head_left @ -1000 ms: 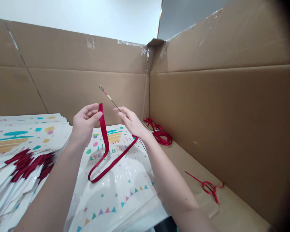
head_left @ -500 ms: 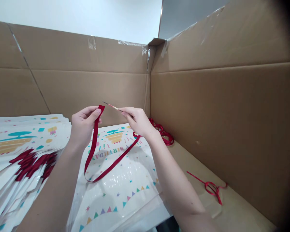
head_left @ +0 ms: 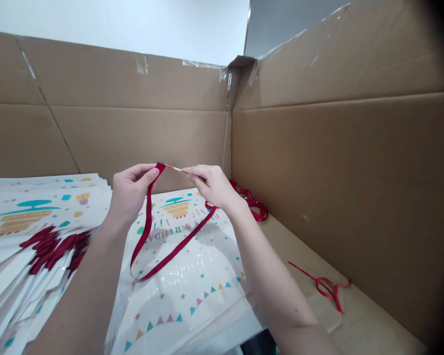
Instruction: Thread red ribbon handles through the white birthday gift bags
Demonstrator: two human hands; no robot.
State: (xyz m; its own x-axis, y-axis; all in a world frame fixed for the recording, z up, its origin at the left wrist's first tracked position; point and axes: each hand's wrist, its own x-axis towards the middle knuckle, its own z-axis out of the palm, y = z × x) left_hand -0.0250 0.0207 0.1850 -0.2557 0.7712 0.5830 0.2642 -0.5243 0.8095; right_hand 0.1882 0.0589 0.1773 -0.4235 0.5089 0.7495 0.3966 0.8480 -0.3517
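Note:
My left hand pinches the end of a dark red satin ribbon between thumb and fingers. My right hand grips a thin wire threading needle, held nearly level. Its tip meets the ribbon end just beside my left thumb, and the eye end is hidden at that spot. The ribbon hangs in a long loop over a glossy white "Happy Birthday" plastic bag and runs up under my right hand.
A fanned stack of printed bags with red ribbons lies at left. A red ribbon bundle sits in the corner. A small ribbon-and-wire piece lies on the cardboard floor, within tall cardboard walls.
The needle has swung from steeply raised to nearly level, its tip now at the ribbon end. My hands have drawn closer together, and the ribbon loop hangs slightly narrower.

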